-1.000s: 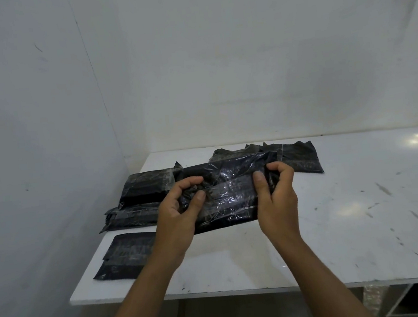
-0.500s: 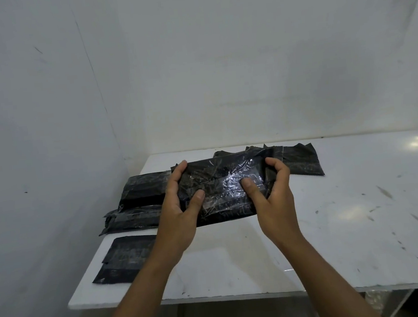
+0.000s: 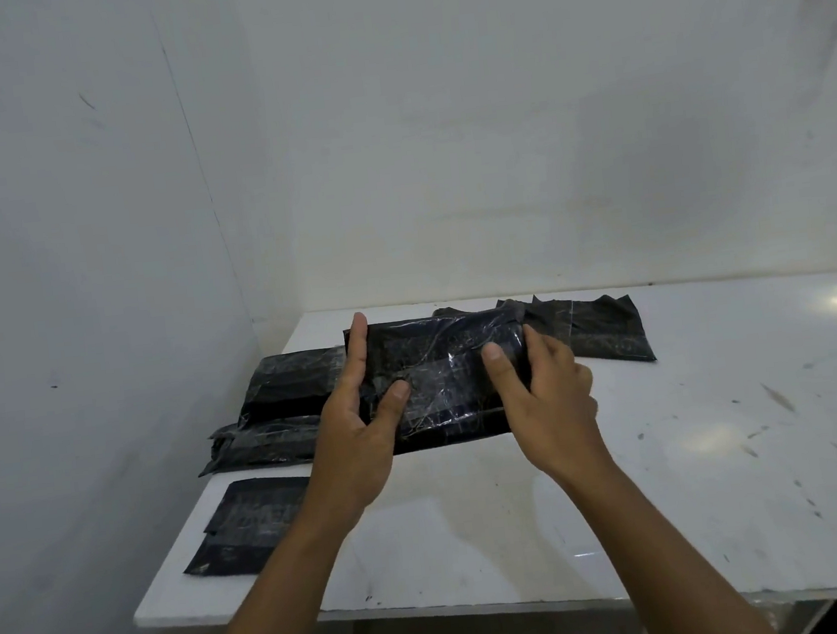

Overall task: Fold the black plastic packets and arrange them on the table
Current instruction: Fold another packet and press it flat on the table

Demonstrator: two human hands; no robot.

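Head view, the only one.

Black packet (image 3: 442, 366): glossy plastic, folded over into a thick rectangle and held long side across, over the white table (image 3: 629, 475). Cannot tell whether its lower edge touches the tabletop.

Left hand (image 3: 361, 426): grips the packet's left end. The thumb lies across the front face and the forefinger stands straight up along the left edge. The other fingers are behind the packet, hidden.

Right hand (image 3: 550, 406): grips the packet's right end. The thumb presses flat on the front face and the fingers curl round the right edge to the back.

Other items, placed from the held packet:
- Stacked packets (image 3: 284, 382): just left of it and partly behind the left hand. At least two bulky ones lie on the table, one overlapping the other.
- Flat packet (image 3: 252, 525): below and to the left of it, near the table's front left corner. It lies flat, with the left forearm crossing its right edge.
- Spread packets (image 3: 604, 333): behind it and to the right, near the wall (image 3: 438, 134), overlapping each other. Exact count unclear.
- Table surface to its right: scuffed, with dark marks and two bright reflections of light.
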